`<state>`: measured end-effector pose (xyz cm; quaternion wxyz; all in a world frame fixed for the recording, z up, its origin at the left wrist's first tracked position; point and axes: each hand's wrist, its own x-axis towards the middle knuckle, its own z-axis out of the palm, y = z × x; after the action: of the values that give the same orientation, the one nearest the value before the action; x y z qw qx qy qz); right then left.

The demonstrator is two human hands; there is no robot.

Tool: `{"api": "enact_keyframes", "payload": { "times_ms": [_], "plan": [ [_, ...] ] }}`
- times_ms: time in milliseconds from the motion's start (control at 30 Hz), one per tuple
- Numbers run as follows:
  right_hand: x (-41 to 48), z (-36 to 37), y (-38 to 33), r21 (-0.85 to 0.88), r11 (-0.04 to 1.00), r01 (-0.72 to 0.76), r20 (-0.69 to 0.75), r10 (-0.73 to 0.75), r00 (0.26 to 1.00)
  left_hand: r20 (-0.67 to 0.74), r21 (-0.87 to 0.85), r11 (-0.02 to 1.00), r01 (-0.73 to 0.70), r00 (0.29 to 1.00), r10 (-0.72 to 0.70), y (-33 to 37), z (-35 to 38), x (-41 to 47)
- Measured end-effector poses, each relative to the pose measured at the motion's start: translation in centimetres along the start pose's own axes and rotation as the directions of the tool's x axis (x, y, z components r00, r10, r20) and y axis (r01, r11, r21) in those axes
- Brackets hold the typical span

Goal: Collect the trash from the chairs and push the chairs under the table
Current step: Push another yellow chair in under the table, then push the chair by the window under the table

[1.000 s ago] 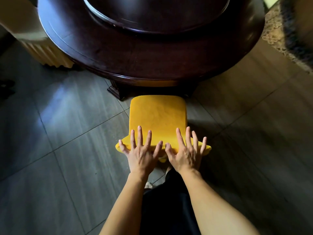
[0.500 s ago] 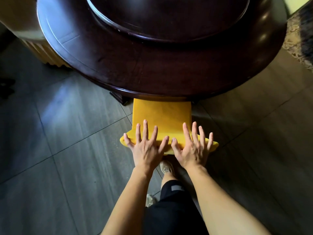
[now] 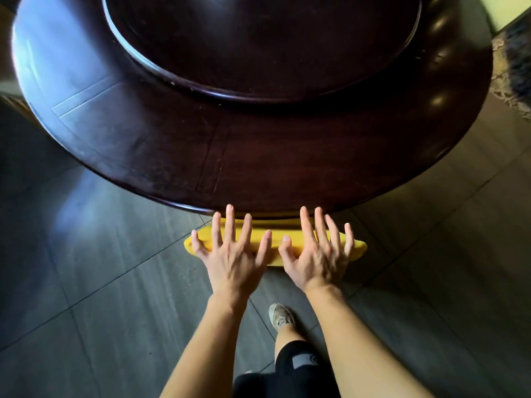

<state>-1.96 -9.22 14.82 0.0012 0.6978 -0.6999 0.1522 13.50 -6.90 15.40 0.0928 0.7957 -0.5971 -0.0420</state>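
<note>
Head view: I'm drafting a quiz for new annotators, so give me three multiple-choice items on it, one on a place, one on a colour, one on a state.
1. Where is the chair?
A. on a rug
B. pushed under the table
C. lying on its side

2. What colour is the chair?
A. yellow
B. red
C. white

3. How are the left hand and the right hand?
A. curled round trash
B. fingers spread, pressing the chair
C. hanging free

Answers: B, only a strip of the chair shows past the table's rim; A, that strip is plainly yellow; B, the fingers of both hands lie straight and fanned on the chair.
</note>
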Motion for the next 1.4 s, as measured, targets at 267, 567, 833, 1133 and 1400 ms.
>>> {"api": "enact_keyframes", "payload": {
  "times_ms": [267, 567, 833, 1133, 1400],
  "plan": [
    [1.3, -0.2, 1.6, 0.010, 0.999, 0.046, 0.026, -0.046, 0.999, -0.014, 0.018, 0.999, 0.040, 0.999, -0.039, 2.0, 0.3, 0.2],
    [1.7, -0.8, 2.8, 0.073, 0.996, 0.052, 0.127, -0.061, 0.990, 0.042, 0.035, 0.996, 0.076, 0.996, -0.078, 3.3, -0.3, -0.4],
    [4.2, -1.7, -0.3, 0.093, 0.962, 0.257, 0.301, -0.274, 0.913, 0.175, 0.054, 0.974, 0.221, 0.958, -0.227, 0.2, -4.3, -1.7],
    [6.0, -3.1, -10.8, 0.249, 0.874, 0.417, 0.311, -0.480, 0.820, 0.100, 0.085, 0.909, 0.409, 0.904, -0.416, -8.7, -9.0, -2.6],
    [7.6, -2.3, -23.5, 0.255, 0.797, 0.547, 0.300, -0.604, 0.739, 0.061, 0.071, 0.870, 0.488, 0.868, -0.493, -20.1, -13.1, 1.0]
  ]
}}
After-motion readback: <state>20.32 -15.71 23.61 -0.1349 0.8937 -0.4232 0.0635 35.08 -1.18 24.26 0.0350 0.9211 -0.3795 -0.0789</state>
